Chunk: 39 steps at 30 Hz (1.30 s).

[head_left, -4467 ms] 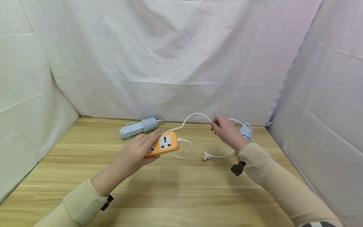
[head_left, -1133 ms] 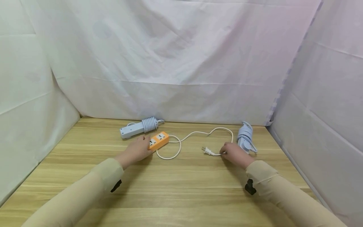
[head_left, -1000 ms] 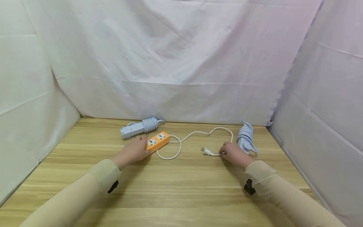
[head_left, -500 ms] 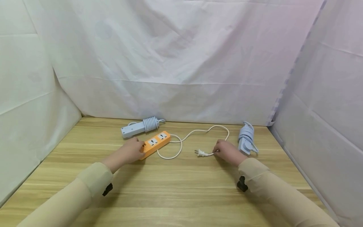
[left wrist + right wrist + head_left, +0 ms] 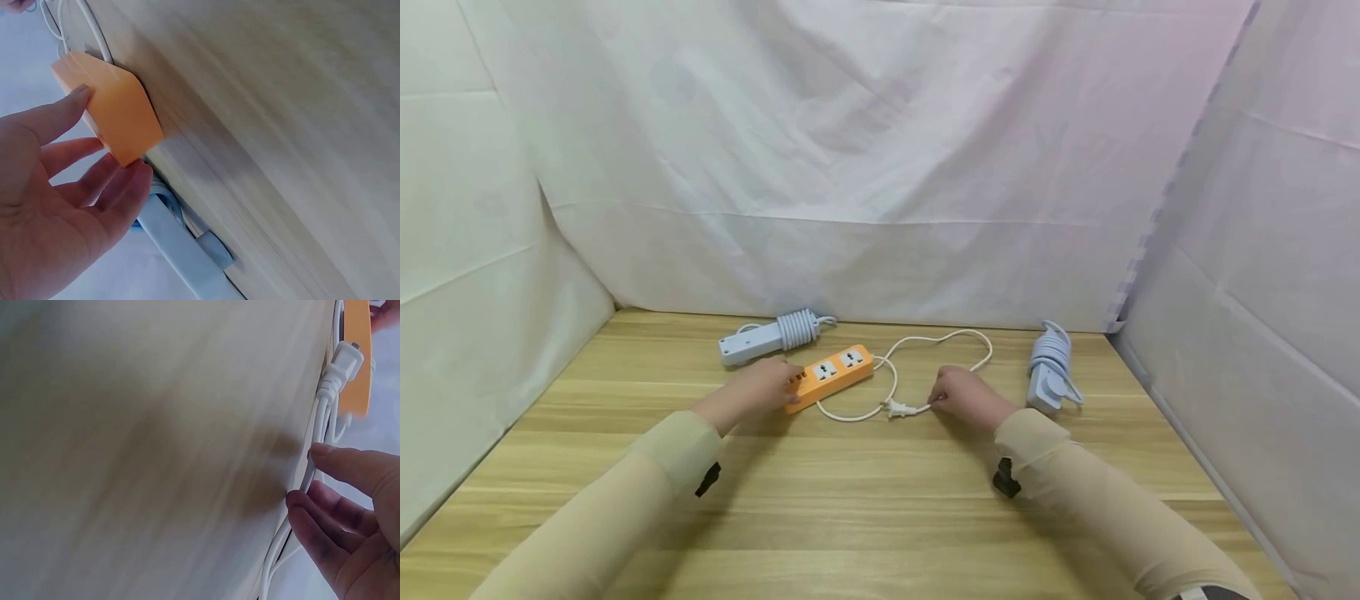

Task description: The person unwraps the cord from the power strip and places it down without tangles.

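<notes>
An orange power strip [image 5: 847, 377] lies slanted on the wooden table, its white sockets facing up. My left hand [image 5: 748, 392] holds its near left end; in the left wrist view the thumb is on one side of the orange body [image 5: 119, 112] and the fingertips on the other. From the far end a white cord [image 5: 962, 332] loops out to the right and back. Just behind its plug [image 5: 898, 409], my right hand [image 5: 966, 396] pinches this cord between thumb and fingers, as the right wrist view shows. The plug [image 5: 344, 362] points left and overlaps the cord's near loop.
A light blue power strip [image 5: 752, 343] with its cord wound round it lies behind my left hand. Another wound blue one [image 5: 1049, 367] lies to the right of my right hand. White cloth [image 5: 880, 267] hangs along the table's back and sides.
Earlier the orange strip was raised in my left hand; now it lies on the table. Lately my left hand and the strip have shifted right, while my right hand brought the plug left.
</notes>
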Tool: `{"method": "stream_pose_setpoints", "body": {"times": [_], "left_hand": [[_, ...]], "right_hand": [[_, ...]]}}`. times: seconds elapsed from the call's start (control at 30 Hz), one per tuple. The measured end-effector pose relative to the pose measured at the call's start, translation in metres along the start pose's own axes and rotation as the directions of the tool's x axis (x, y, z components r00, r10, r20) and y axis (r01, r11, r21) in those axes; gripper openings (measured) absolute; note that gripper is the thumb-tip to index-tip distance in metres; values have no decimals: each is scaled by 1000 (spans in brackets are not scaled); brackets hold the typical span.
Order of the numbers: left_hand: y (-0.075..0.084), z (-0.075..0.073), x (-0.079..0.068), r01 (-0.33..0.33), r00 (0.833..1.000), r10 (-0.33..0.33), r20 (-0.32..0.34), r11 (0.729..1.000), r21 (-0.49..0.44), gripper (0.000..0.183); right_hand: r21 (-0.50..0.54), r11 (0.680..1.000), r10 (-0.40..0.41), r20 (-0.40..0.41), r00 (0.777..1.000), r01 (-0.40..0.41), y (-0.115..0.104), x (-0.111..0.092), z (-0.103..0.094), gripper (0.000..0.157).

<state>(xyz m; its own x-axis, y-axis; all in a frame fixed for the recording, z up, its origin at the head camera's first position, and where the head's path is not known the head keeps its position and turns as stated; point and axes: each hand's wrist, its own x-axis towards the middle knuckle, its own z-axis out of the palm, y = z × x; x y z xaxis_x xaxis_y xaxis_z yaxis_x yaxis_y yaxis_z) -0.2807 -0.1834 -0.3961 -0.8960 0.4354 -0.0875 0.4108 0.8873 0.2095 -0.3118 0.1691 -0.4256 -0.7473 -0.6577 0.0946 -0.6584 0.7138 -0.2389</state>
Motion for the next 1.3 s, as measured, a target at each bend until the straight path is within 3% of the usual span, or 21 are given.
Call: {"method": "stream_pose_setpoints", "body": {"times": [0.27, 0.43, 0.57, 0.7, 0.97, 1.13, 1.3], "left_hand": [[3, -3, 14, -26, 999, 27, 26, 999, -27, 46], [2, -4, 19, -52, 998, 54, 36, 998, -35, 47], [0, -4, 20, -41, 998, 43, 46, 998, -37, 49], [-1, -3, 24, -26, 999, 28, 46, 999, -47, 50], [3, -5, 42, -31, 999, 32, 34, 999, -33, 30], [9, -6, 54, 6, 1000, -5, 31, 1000, -26, 44], [14, -3, 63, -5, 1000, 5, -7, 999, -33, 41]], "right_hand": [[31, 999, 42, 52, 998, -44, -25, 20, 5, 3], [58, 994, 90, 69, 994, -94, -34, 34, 9, 10], [52, 996, 66, 98, 993, -72, -34, 43, 11, 19], [51, 997, 46, 120, 992, -52, -34, 49, 12, 15], [44, 991, 116, 138, 984, -123, -33, 61, 12, 4], [23, 989, 140, 129, 982, -144, -33, 66, 14, 6], [-17, 984, 179, 123, 976, -178, -32, 69, 16, 6]]}}
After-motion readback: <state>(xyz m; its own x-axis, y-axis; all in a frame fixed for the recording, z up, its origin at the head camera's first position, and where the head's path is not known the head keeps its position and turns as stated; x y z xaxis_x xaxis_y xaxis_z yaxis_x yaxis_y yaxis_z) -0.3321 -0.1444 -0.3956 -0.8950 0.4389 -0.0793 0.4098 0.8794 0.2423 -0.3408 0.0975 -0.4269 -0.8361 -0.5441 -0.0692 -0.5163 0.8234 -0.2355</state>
